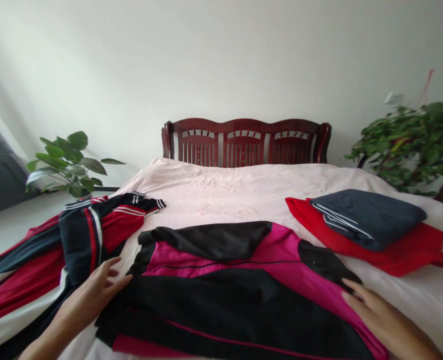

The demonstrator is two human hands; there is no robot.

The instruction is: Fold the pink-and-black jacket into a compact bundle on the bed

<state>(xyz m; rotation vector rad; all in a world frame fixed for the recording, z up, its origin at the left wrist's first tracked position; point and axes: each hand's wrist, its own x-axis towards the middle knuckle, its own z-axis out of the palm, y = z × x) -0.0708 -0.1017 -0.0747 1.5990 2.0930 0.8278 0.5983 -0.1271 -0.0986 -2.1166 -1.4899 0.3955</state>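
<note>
A black and magenta jacket [221, 295] lies spread sideways on the pale pink bedsheet [221, 195], its near edge cut off by the frame. At its left end is my left hand [97, 290], fingers apart, the fingertips at the black cloth. My right hand [375, 315] rests at the jacket's right side, by the black sleeve end and magenta panel; its fingers are spread, with the thumb side over the cloth. Neither hand grips anything that I can see.
Red, navy and white garments [89, 235] lie loosely at the left. At the right, a folded dark blue garment [371, 215] sits on a red cloth [401, 252]. Behind are a wooden headboard [244, 145], a left plant [71, 160] and a right plant [412, 145].
</note>
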